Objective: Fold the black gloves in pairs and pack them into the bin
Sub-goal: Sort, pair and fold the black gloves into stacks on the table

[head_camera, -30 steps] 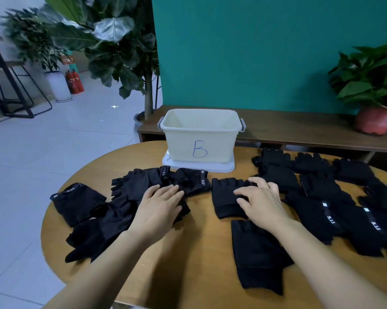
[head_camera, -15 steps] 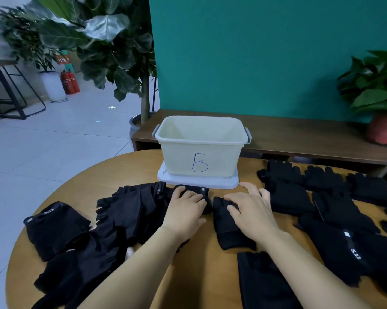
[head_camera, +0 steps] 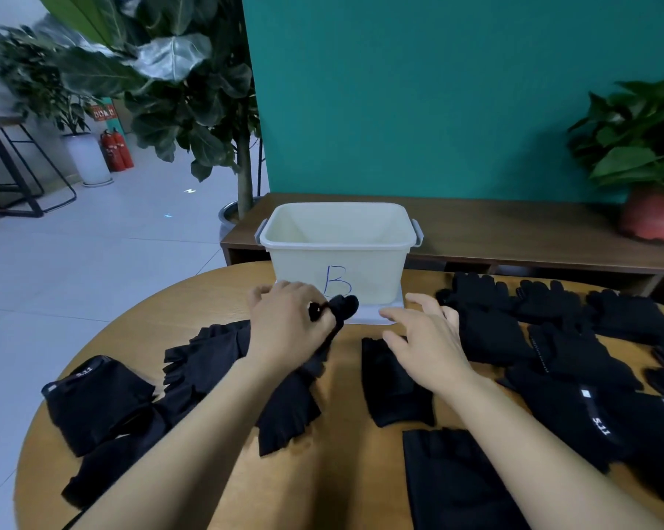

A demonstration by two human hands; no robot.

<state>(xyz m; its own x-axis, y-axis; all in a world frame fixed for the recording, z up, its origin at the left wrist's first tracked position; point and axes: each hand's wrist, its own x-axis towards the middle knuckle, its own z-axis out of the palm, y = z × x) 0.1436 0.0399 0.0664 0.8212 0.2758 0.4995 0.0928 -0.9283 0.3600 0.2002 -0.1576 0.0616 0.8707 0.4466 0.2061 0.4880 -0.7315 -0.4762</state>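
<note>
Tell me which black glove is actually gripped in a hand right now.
The glove pinched in the left hand, its end bunched up just in front of the bin. The right hand is open above a flat glove; all others lie loose.

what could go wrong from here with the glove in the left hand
1. The left hand grips only one end of the glove, so it may drag neighbouring gloves along.
2. Identical gloves crowd the table; mismatched pairs are likely.
3. The bin sits close ahead; a swing could knock it.

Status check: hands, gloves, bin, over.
Left hand gripping a black glove. Right hand open over another glove. Bin looks empty, path clear.
</note>
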